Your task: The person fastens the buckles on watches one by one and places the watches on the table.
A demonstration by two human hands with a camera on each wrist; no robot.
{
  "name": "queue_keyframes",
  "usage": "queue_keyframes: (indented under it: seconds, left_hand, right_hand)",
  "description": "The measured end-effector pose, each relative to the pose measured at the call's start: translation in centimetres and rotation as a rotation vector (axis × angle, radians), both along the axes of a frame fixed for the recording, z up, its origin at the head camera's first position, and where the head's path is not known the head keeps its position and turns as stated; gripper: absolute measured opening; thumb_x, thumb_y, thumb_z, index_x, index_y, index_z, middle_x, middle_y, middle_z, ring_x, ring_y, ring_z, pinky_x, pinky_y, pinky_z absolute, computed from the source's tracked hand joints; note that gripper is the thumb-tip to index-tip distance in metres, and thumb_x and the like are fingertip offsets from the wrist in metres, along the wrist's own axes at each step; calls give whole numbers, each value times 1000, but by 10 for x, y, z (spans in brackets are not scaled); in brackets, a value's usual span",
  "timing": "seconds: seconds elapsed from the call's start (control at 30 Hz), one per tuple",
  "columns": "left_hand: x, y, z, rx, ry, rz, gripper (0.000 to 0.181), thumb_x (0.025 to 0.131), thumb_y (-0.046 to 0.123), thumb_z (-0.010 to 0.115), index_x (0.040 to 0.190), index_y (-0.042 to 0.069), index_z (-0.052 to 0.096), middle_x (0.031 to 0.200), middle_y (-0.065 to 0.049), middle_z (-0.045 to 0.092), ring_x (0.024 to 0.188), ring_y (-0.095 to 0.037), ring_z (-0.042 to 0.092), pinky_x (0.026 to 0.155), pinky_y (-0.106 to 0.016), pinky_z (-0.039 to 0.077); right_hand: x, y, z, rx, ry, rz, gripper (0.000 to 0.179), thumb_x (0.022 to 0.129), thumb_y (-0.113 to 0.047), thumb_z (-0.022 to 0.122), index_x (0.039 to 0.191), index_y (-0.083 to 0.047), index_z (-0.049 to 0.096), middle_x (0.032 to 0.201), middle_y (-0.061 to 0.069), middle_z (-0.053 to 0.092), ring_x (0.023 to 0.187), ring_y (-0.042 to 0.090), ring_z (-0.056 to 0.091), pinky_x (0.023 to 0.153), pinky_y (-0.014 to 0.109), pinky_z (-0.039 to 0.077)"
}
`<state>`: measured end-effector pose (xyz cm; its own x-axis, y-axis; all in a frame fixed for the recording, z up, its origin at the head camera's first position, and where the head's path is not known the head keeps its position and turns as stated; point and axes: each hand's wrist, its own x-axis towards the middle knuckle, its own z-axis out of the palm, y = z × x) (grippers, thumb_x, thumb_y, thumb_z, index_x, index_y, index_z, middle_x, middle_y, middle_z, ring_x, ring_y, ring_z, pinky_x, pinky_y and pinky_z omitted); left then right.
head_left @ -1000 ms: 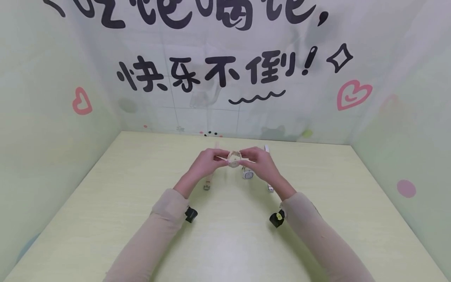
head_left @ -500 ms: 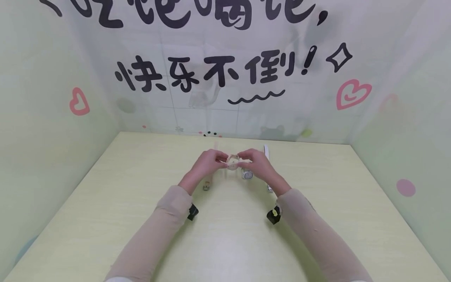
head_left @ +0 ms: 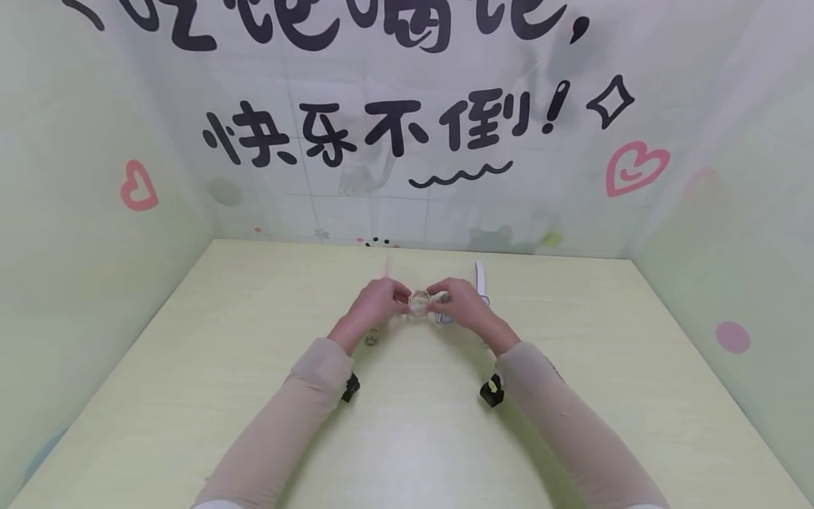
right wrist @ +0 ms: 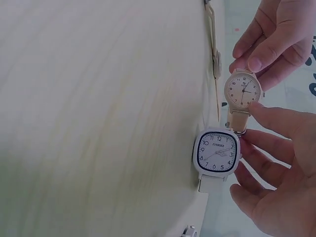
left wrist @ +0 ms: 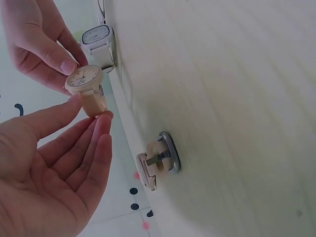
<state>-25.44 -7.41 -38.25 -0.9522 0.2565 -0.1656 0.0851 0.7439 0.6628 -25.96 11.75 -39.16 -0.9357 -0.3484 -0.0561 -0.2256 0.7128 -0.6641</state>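
Both hands pinch a cream wristwatch (head_left: 420, 302) between them, its round dial facing up. The left hand (head_left: 376, 302) grips one side with thumb and fingertips; in the left wrist view its thumb lies against the watch case (left wrist: 84, 77) and its fingers reach under the strap. From the other side the right hand (head_left: 466, 304) pinches it, thumb at the dial's edge in the right wrist view. Just beyond the right hand's fingers stands a white watch (right wrist: 217, 153) with a squarish dial and dark rim.
A pale pink watch strap (head_left: 388, 267) extends behind the left hand, its buckle (left wrist: 170, 152) showing in the left wrist view. A white-strapped watch (head_left: 480, 277) lies right of the hands. The pale wooden table (head_left: 407, 438) meets a printed backdrop (head_left: 356, 212).
Both hands and the cream watch have come slightly lower and nearer in the head view. More of the white-strapped watch shows past the right hand.
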Motion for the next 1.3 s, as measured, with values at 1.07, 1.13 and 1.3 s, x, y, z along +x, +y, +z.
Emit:
queue_keyframes:
  seconds: [1.07,1.13,1.3]
  left_hand:
    - [7,-11,6,-99,-51,30,30,90,15,72,119,6,69,111,-8,73,99,-22,68,93,-38,55]
    - [7,-14,7,-101,-54,32,30,91,16,71,119,6,69,111,-8,73,99,-21,68,93,-38,55]
    - [6,-20,8,-119,-66,57,29,91,16,72,119,7,70,110,-7,74,99,-21,68,93,-37,54]
  right_hand:
    - [6,-6,0,104,89,96,38,90,-18,74,124,-3,67,120,13,71,110,26,66,95,39,54]
    - [7,-6,1,99,85,97,38,90,-18,74,125,-3,67,121,13,71,113,26,65,97,40,54]
    - [9,-7,5,87,86,107,38,91,-17,72,126,-2,66,122,13,70,116,28,64,101,43,51]
